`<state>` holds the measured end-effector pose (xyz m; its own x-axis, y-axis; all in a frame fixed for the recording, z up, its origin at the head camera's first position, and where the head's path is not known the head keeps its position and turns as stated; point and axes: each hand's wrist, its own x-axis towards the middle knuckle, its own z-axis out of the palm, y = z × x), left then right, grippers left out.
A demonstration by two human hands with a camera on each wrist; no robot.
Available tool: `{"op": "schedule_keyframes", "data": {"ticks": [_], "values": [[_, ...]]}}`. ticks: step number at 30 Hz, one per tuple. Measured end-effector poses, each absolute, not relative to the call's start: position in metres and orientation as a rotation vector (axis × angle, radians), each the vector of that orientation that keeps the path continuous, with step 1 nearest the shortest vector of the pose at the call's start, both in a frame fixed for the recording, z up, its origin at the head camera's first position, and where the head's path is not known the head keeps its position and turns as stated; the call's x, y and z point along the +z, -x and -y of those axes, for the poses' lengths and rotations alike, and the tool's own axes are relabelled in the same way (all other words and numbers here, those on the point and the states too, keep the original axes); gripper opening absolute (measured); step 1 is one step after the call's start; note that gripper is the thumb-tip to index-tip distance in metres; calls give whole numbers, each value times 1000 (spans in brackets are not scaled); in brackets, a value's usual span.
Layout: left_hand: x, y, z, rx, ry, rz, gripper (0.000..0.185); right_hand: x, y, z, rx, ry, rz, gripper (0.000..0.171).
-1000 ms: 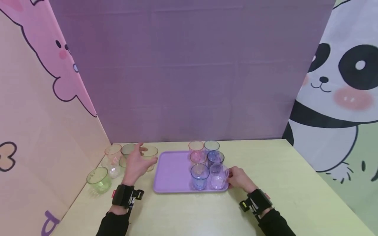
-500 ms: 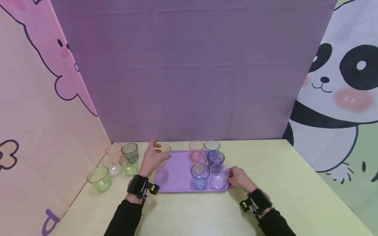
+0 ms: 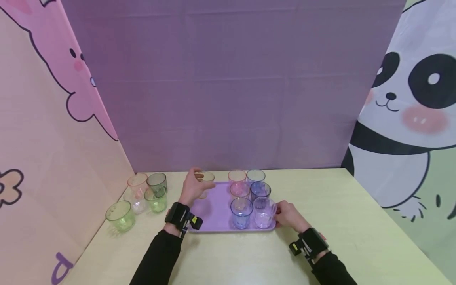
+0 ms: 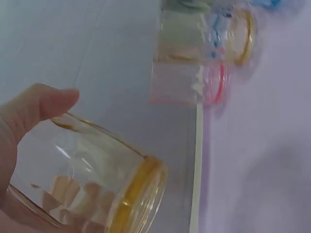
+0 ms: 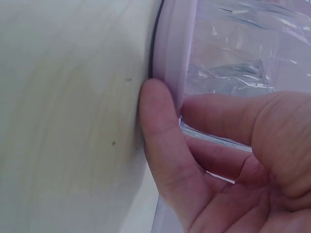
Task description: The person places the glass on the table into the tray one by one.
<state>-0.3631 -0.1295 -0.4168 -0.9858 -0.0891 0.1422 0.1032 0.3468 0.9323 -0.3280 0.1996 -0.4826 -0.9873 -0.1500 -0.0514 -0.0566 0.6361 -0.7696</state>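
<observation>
Gripping a yellow-rimmed clear cup [image 3: 206, 182] above the purple tray's [image 3: 213, 215] far left corner, the left hand [image 3: 192, 189] works while the right hand [image 3: 290, 215] curls around the tray's right rim, beside a clear cup [image 3: 264, 213].

Clear yellow-rimmed cup [image 3: 205, 183], empty, gripped in the left hand [image 3: 192, 189] above the far left corner of the purple tray [image 3: 213, 213]; right hand [image 3: 289, 216] grips the tray's near right edge, beside a clear cup [image 3: 264, 212].
</observation>
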Motion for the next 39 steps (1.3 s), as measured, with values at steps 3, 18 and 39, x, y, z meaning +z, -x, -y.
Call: {"op": "schedule_keyframes", "data": {"ticks": [3, 18, 39], "values": [[-417, 366, 123, -1751, 18, 2431, 74, -483, 328, -199, -1286, 153, -2733, 22], [-430, 390, 103, -1729, -136, 2441, 75, -481, 329, -199, -1305, 142, -2710, 23], [-448, 407, 92, -1632, -147, 2463, 78, -481, 327, -199, -1286, 146, -2720, 21]]}}
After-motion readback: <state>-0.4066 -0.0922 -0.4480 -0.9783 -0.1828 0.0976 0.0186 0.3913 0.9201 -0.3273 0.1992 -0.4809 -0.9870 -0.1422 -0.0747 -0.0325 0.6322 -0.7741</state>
